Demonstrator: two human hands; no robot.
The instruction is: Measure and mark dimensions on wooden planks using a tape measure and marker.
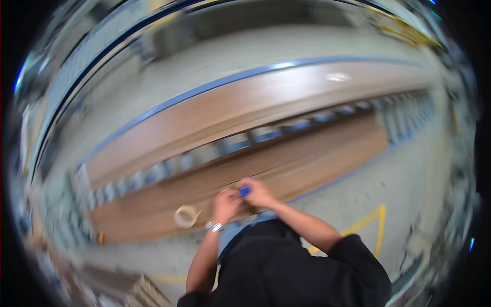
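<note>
My left hand [227, 204] and my right hand [259, 194] meet over the near edge of a long brown wood-look panel [307, 166]. A small bright blue object [245, 191] sits between them, mostly in the curled fingers of my right hand; its kind is too blurred to tell. The fingers of my left hand are bent close beside it, and what they hold, if anything, is hidden. A roll of pale tape [186, 217] with a loose end lies on the panel to the left of my left hand.
Beyond a row of grey-blue rollers [186, 161] lies a second long brown panel [215, 110] beside a blue rail [169, 105]. A small whitish item [338, 77] rests on it. Yellow lines [379, 230] mark the floor at right. Stacked pieces [146, 294] stand at lower left.
</note>
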